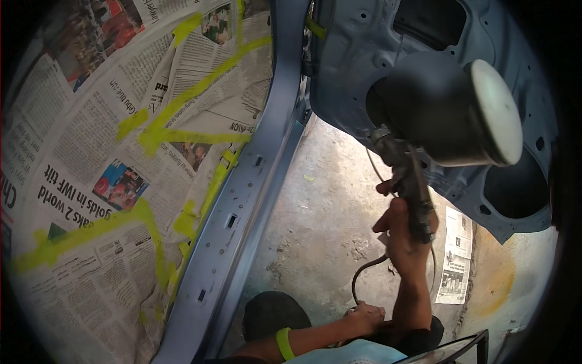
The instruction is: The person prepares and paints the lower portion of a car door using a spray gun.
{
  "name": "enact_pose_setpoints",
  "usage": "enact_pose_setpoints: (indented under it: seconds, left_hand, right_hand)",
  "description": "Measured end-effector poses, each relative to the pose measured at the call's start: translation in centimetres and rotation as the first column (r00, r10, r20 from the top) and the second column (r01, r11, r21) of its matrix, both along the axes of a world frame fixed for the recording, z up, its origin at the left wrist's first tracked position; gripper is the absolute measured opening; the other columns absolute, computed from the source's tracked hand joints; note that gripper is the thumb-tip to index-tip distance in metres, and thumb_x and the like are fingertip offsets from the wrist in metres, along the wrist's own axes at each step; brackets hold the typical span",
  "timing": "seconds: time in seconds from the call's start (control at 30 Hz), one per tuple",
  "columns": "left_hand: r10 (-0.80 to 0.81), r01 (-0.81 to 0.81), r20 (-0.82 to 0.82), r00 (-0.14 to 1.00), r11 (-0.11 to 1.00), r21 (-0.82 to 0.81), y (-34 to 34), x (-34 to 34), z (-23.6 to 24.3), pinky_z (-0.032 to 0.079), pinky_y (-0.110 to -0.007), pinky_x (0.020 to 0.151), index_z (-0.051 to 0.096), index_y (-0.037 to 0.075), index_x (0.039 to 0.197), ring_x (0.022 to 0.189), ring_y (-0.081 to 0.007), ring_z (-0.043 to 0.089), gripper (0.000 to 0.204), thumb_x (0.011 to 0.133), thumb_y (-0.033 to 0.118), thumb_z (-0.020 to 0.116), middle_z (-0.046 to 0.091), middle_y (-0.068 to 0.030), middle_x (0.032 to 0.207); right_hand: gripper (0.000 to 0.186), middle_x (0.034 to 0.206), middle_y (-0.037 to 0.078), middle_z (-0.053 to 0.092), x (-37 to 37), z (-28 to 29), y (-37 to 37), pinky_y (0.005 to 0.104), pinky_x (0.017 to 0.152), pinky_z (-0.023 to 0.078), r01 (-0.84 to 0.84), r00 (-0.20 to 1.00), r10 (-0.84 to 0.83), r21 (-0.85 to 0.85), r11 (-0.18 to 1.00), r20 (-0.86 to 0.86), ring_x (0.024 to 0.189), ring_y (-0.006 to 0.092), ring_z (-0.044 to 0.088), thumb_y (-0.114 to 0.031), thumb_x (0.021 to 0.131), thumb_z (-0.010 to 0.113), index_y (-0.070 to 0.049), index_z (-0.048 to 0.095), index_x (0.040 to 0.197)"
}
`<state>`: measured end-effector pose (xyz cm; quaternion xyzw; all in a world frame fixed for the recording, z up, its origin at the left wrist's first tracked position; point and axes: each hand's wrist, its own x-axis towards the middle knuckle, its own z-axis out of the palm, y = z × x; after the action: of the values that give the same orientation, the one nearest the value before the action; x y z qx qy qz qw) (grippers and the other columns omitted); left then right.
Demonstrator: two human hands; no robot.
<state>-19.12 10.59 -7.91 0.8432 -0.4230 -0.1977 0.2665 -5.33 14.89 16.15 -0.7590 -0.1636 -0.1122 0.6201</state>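
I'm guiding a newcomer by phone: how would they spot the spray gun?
Find the blue-grey door panel at upper right. In front of it, the right hand holds the spray gun, set apart by its big dark cup with a pale round lid.

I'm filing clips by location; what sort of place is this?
Probably a vehicle paint shop or garage: the right hand holds a spray gun, newspaper is fixed with yellow tape, and a vehicle door stands open.

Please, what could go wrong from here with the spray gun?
The cup on the spray gun overlaps the door panel in this view and, if close, might bump it. The dark hose curves down from near the right hand toward the left hand, so it could snag.
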Motion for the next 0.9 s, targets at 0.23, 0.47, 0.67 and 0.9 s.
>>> enact_pose_setpoints:
  seconds: [0.23, 0.47, 0.67, 0.9]
  left_hand:
    - [0.05, -0.053, -0.046, 0.998, 0.996, -0.078, -0.1, 0.5, 1.4, 0.044, -0.048, 0.065, 0.052, -0.007, 0.127, 0.079, -0.0283, 0.068, 0.059, 0.08, 0.025, 0.068, 0.066, -0.0107, 0.088]
    - [0.03, -0.035, 0.054, 0.998, 0.996, 0.083, -0.8, 0.3, 2.1, 0.046, -0.05, 0.068, 0.049, -0.009, 0.134, 0.078, -0.0327, 0.069, 0.067, 0.081, 0.027, 0.07, 0.067, -0.0131, 0.086]
    - [0.067, -0.063, -0.07, 0.995, 0.996, 0.064, -1.2, 0.8, 1.7, 0.046, -0.051, 0.073, 0.052, -0.007, 0.129, 0.08, -0.0345, 0.07, 0.064, 0.078, 0.026, 0.074, 0.069, -0.0151, 0.089]
    - [0.04, -0.034, -0.077, 0.996, 0.996, 0.08, -0.4, 0.8, 3.2, 0.046, -0.051, 0.073, 0.054, -0.006, 0.124, 0.08, -0.0348, 0.07, 0.054, 0.079, 0.018, 0.071, 0.069, -0.0153, 0.088]
  right_hand:
    - [0.053, 0.102, 0.01, 0.067, 0.3, 4.1, -2.9, 0.0217, 0.054, 0.051, -0.027, 1.0, 0.027, -0.102, 0.994, 0.0, 0.065, 0.0077, 0.06, -0.041, 0.095, 0.068, 0.001, 0.057, 0.127]
    - [0.05, 0.103, 0.011, 0.068, 0.0, 4.9, -3.8, 0.0224, 0.053, 0.05, -0.075, 0.997, 0.074, -0.13, 0.989, -0.016, 0.058, 0.0081, 0.058, -0.037, 0.096, 0.067, 0.002, 0.058, 0.125]
    - [0.049, 0.099, 0.013, 0.07, 0.3, 4.8, -4.4, 0.022, 0.048, 0.048, -0.03, 0.997, 0.04, -0.15, 0.988, 0.062, 0.052, 0.0094, 0.058, -0.039, 0.099, 0.06, 0.002, 0.058, 0.126]
    - [0.052, 0.099, 0.013, 0.071, 0.6, 4.4, -5.5, 0.0226, 0.045, 0.047, 0.021, 0.997, -0.006, -0.209, 0.978, 0.071, 0.049, 0.0089, 0.058, -0.042, 0.099, 0.061, 0.004, 0.059, 0.125]
